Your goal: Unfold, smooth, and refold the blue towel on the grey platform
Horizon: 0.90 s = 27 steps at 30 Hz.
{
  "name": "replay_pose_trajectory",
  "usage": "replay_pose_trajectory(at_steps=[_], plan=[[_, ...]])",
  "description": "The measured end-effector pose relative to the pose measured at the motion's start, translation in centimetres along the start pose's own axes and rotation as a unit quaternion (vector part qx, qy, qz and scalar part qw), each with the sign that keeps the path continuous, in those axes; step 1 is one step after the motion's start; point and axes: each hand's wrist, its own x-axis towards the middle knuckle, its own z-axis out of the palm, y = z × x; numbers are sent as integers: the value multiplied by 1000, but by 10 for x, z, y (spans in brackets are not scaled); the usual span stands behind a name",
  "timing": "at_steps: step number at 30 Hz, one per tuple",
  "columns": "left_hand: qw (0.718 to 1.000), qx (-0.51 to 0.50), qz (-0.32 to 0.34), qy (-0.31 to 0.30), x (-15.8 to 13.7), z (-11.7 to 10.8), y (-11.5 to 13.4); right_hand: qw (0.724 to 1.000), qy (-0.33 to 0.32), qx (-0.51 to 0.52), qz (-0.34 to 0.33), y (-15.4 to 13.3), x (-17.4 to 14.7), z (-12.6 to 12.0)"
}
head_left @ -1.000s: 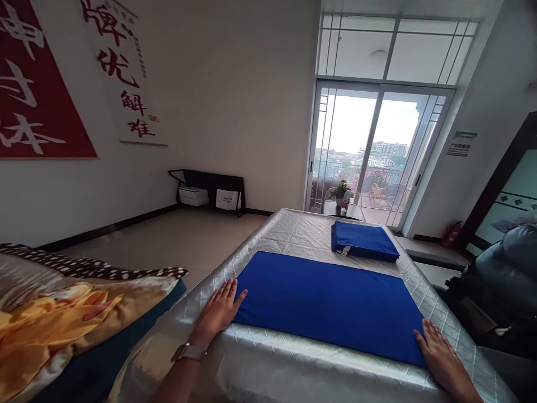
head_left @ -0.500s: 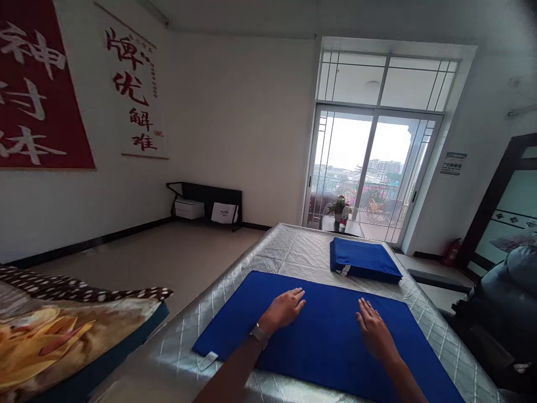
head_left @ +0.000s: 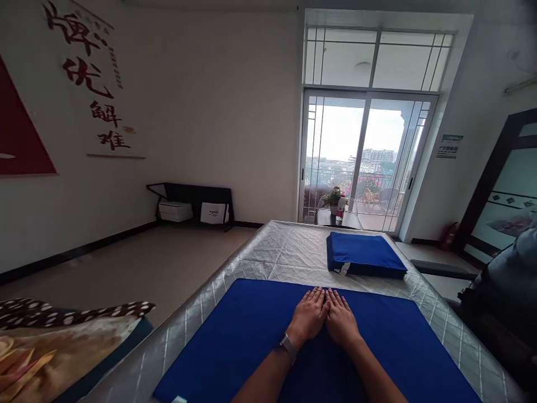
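Two-handed, resting left hand (head_left: 308, 315) and right hand (head_left: 342, 319) flat on cloth (head_left: 247, 330) beneath them — holding nothing — ideally pressing evenly.

Our left forearm (head_left: 265, 374) and right forearm (head_left: 375, 366) reach forward, slanting inward. Our left hand (head_left: 309, 315) and right hand (head_left: 342, 321) are palm down, side by side, the 2 thumbs close together, fingers extended and pointing away from us.

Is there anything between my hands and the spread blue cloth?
Nothing visible. The left hand and right hand appear to rest side by side on the spread blue cloth, and the blue stack sits beyond its far edge.
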Motion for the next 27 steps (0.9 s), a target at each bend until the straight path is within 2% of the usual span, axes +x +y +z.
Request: replay_pose_trajectory(at_steps=[5,10,14,19,22,24,27], plan=[[1000,6,-4,6,0,-2,-6,999,9,13,34,4,-2,-8],[998,22,-50,-13,-6,-12,-27,996,15,-2,85,37,-10,-15],[993,46,-100,-32,-19,-26,-65,994,24,-34,103,91,-22,-17],[978,86,-185,-49,-51,-52,-150,980,72,-54,179,190,-42,-15],[966,104,-234,-42,-70,-66,-196,972,92,-71,202,246,-49,-4],[963,109,-244,-39,-76,-71,-214,969,104,-83,209,271,-50,6],[961,105,-252,-53,-78,-72,-227,970,112,-96,195,286,-48,17]])
